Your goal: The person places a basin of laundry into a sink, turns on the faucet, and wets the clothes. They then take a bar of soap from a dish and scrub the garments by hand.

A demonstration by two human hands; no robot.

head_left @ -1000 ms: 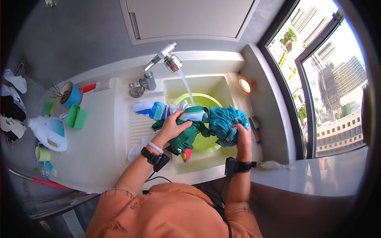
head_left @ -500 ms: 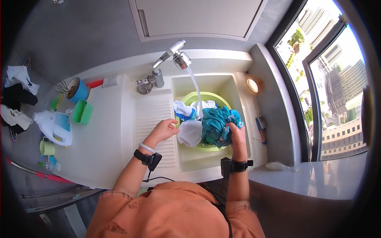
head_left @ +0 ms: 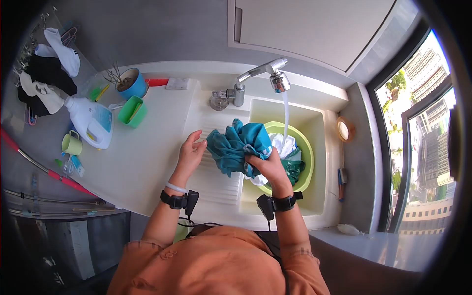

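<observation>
Since half a second ago, the teal garment (head_left: 236,150) has come up out of the green basin (head_left: 307,164) onto the ribbed drainboard (head_left: 216,184). At 6 o'clock, both forearms reach forward. Right hand (head_left: 265,164) grips the bunched cloth; left hand (head_left: 189,152), fingers spread, touches its edge. Farther, at 12, the faucet (head_left: 275,73) runs.

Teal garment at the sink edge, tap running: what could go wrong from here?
1. The right hand grips the bunched teal garment over the ribbed drainboard, outside the green basin; a wet garment could drip across the counter.
2. The faucet pours into the cloth-filled basin, which might overflow into the sink.
3. The left hand is open, only touching the garment's edge, so part of it may slip.
</observation>
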